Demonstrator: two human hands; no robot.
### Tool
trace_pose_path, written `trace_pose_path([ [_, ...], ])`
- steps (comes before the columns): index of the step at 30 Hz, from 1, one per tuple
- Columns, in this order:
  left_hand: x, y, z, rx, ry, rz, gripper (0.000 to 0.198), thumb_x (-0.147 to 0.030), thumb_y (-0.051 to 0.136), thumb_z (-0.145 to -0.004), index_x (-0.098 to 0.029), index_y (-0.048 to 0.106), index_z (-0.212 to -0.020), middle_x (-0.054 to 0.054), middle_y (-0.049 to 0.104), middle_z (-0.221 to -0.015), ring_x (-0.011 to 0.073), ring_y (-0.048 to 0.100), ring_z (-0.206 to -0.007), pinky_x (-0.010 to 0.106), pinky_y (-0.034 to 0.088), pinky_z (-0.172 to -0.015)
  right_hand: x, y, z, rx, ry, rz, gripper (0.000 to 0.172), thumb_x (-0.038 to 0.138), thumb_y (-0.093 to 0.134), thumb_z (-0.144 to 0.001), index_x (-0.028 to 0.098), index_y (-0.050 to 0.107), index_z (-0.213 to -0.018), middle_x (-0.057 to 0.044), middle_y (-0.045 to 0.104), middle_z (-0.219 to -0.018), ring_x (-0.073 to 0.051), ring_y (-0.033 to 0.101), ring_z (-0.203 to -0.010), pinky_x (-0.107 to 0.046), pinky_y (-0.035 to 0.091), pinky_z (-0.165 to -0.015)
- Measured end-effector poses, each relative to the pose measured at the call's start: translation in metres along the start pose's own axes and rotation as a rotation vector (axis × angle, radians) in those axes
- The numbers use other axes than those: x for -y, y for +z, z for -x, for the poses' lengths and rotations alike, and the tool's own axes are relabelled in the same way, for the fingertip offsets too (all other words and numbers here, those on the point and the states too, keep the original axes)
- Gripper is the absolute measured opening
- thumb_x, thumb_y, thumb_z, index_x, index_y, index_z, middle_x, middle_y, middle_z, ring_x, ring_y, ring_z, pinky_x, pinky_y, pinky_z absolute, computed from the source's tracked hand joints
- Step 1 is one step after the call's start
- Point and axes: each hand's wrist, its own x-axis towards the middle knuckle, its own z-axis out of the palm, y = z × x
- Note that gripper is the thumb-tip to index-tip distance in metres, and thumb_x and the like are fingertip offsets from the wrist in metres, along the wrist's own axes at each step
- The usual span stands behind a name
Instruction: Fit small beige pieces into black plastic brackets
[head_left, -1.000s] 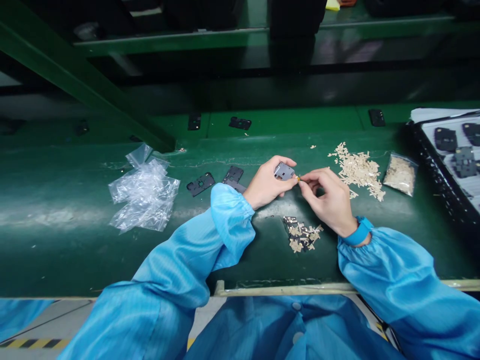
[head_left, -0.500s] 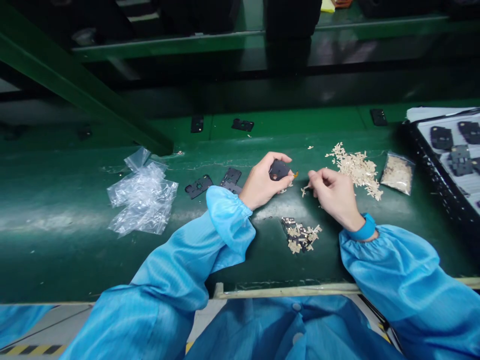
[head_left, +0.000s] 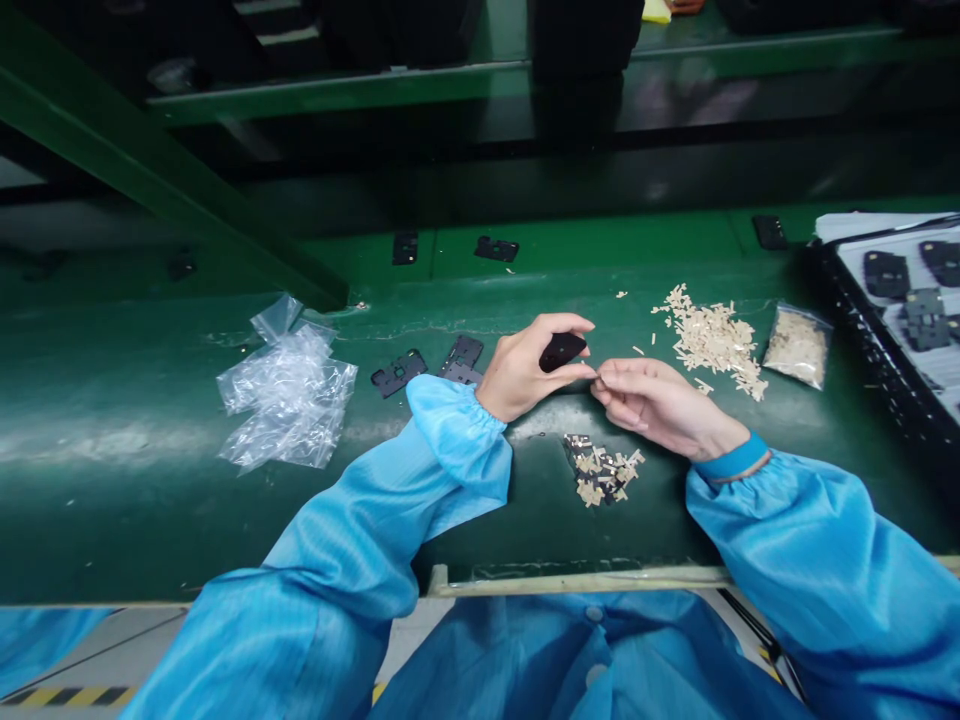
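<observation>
My left hand [head_left: 525, 365] is closed around a thin black plastic part [head_left: 562, 350], tilted up between thumb and fingers. My right hand [head_left: 649, 400] meets its thumb tip at the part's lower right edge. The right thumb and forefinger are pinched together there, and whatever sits between them is hidden. Below the hands is a small heap of beige and dark pieces [head_left: 600, 470]. A larger pile of small beige pieces [head_left: 712, 335] spreads beyond the right hand. Two more black plastic parts, one a flat cut-out plate [head_left: 399, 373] and one a greyer plate [head_left: 461, 358], lie left of my left hand.
Clear plastic bags [head_left: 289, 385] are heaped at the left. A filled bag of beige pieces [head_left: 797, 345] lies near a black-edged tray [head_left: 862, 350] holding black parts. A green post [head_left: 187, 190] slants over the back left. Several black parts [head_left: 496, 248] lie along the back.
My right hand has moved left and turned so its fingertips meet the left hand. The black part has been tilted, and its orange tab no longer shows.
</observation>
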Motion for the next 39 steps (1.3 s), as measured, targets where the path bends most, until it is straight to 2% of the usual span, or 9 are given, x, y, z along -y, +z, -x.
trace_pose_path([
  [3,0.000,0.001,-0.001,0.001,-0.013,0.044,0.052,-0.047,0.082,-0.082,-0.023,0.063,-0.124,0.005,0.074,-0.103,0.0178,0.073,-0.099,0.029,0.053,-0.097,-0.001,0.002,0.000,0.000,-0.038,-0.001,0.027,0.038,0.081,-0.077,0.018,0.063,-0.075,0.002,0.060,-0.070,-0.005,0.034,-0.045,-0.024,0.025,-0.044],
  [5,0.001,0.003,-0.003,-0.002,-0.082,0.109,0.052,-0.040,0.081,-0.083,-0.023,0.061,-0.128,0.005,0.074,-0.104,0.0171,0.073,-0.097,0.029,0.054,-0.096,-0.002,0.003,-0.001,-0.060,-0.115,0.031,0.025,0.036,0.080,-0.077,0.019,0.062,-0.076,0.003,0.058,-0.067,-0.005,0.035,-0.045,-0.023,0.024,-0.045],
  [8,0.004,0.008,-0.008,-0.022,-0.339,0.306,0.049,-0.030,0.063,-0.095,-0.023,0.048,-0.141,0.007,0.073,-0.113,0.0130,0.072,-0.082,0.028,0.058,-0.082,-0.005,0.001,-0.004,-0.282,-0.294,0.229,0.017,0.030,0.076,-0.079,0.020,0.063,-0.077,0.005,0.056,-0.060,-0.007,0.041,-0.047,-0.023,0.028,-0.046],
  [10,0.004,0.011,-0.011,-0.015,-0.498,0.467,0.047,-0.020,0.053,-0.097,-0.022,0.045,-0.143,0.009,0.073,-0.117,0.0125,0.072,-0.083,0.027,0.059,-0.078,-0.008,0.000,-0.007,-0.404,-0.382,0.410,0.012,0.026,0.074,-0.078,0.020,0.064,-0.076,0.004,0.058,-0.059,-0.009,0.046,-0.050,-0.024,0.033,-0.048],
  [13,0.002,0.015,-0.012,0.015,-0.623,0.625,0.040,-0.012,0.056,-0.091,-0.019,0.055,-0.130,0.010,0.076,-0.115,0.0150,0.074,-0.097,0.028,0.061,-0.083,-0.014,-0.002,-0.010,-0.471,-0.455,0.576,0.009,0.023,0.072,-0.075,0.020,0.063,-0.074,0.002,0.062,-0.063,-0.012,0.053,-0.055,-0.026,0.039,-0.052],
  [17,-0.004,0.017,-0.011,-0.058,-0.732,0.619,0.026,-0.014,0.069,-0.085,-0.017,0.062,-0.110,0.004,0.078,-0.096,0.0144,0.076,-0.085,0.025,0.061,-0.074,-0.021,-0.002,-0.013,-0.540,-0.502,0.716,0.011,0.022,0.069,-0.076,0.022,0.059,-0.071,0.002,0.061,-0.062,-0.013,0.053,-0.055,-0.027,0.039,-0.052],
  [20,-0.007,0.016,-0.012,-0.101,-0.725,0.565,0.023,-0.015,0.072,-0.082,-0.016,0.063,-0.103,0.001,0.077,-0.085,0.0134,0.074,-0.076,0.022,0.060,-0.066,-0.022,-0.001,-0.013,-0.561,-0.526,0.813,0.014,0.022,0.068,-0.077,0.023,0.057,-0.070,0.001,0.061,-0.061,-0.014,0.052,-0.054,-0.028,0.039,-0.052],
  [25,-0.011,0.017,-0.012,-0.124,-0.665,0.532,0.021,-0.015,0.073,-0.080,-0.016,0.062,-0.099,0.000,0.075,-0.080,0.0114,0.070,-0.063,0.021,0.058,-0.057,-0.021,0.000,-0.012,-0.568,-0.515,0.853,0.014,0.023,0.067,-0.077,0.023,0.056,-0.069,0.001,0.061,-0.060,-0.014,0.052,-0.053,-0.029,0.038,-0.052],
  [39,-0.011,0.017,-0.011,-0.145,-0.562,0.505,0.019,-0.013,0.073,-0.075,-0.016,0.061,-0.090,0.001,0.076,-0.084,0.0093,0.071,-0.067,0.019,0.058,-0.065,-0.020,0.000,-0.012,-0.560,-0.531,0.891,0.011,0.021,0.066,-0.076,0.022,0.057,-0.070,0.001,0.062,-0.061,-0.013,0.052,-0.053,-0.028,0.038,-0.053],
])
